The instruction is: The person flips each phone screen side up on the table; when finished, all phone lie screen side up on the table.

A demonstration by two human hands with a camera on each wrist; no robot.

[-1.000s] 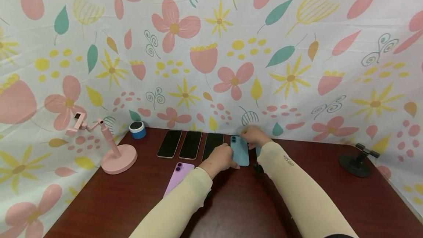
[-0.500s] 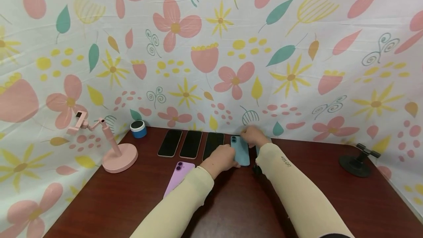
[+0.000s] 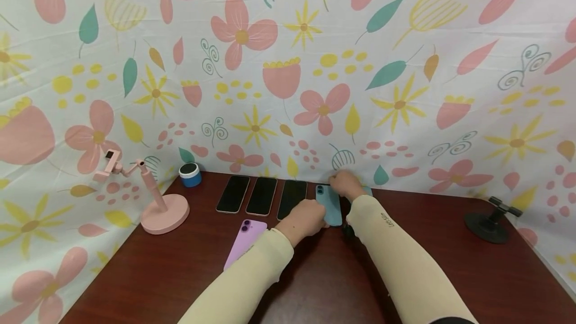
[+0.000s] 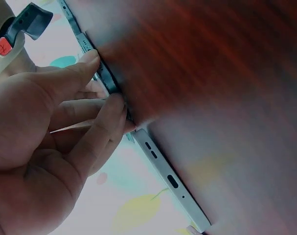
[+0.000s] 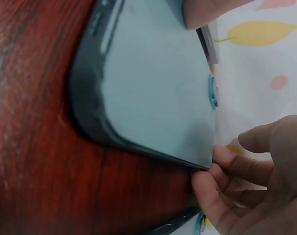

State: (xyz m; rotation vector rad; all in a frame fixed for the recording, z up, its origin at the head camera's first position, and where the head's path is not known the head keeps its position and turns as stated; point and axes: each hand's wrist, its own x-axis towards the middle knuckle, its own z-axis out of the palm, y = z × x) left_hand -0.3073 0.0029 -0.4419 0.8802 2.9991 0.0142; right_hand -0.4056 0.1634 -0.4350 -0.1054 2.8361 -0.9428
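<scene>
A light-blue phone (image 3: 330, 203) lies back up in the row by the wall, its camera lenses at the top left. My left hand (image 3: 306, 216) holds it at the lower left; in the left wrist view, thumb and fingertips of this hand (image 4: 55, 122) meet its dark lower edge (image 4: 107, 78). My right hand (image 3: 346, 184) is at the top right; in the right wrist view its fingertips (image 5: 220, 156) pinch the phone's corner. Another light-blue phone (image 3: 367, 190) is mostly hidden behind the right hand and sleeve.
Three phones with dark screens (image 3: 233, 194) lie left of the blue one. A purple phone (image 3: 245, 241) lies nearer, partly under the left sleeve. Around them stand a pink phone stand (image 3: 165, 213), a blue jar (image 3: 190, 176) and a black stand (image 3: 488, 224). Patterned cloth (image 3: 288, 64) hangs behind.
The left thumb, earlier stretched out below the blue phone's lower edge, is now drawn in against it. The right hand stays at the top corner. The view has shifted slightly.
</scene>
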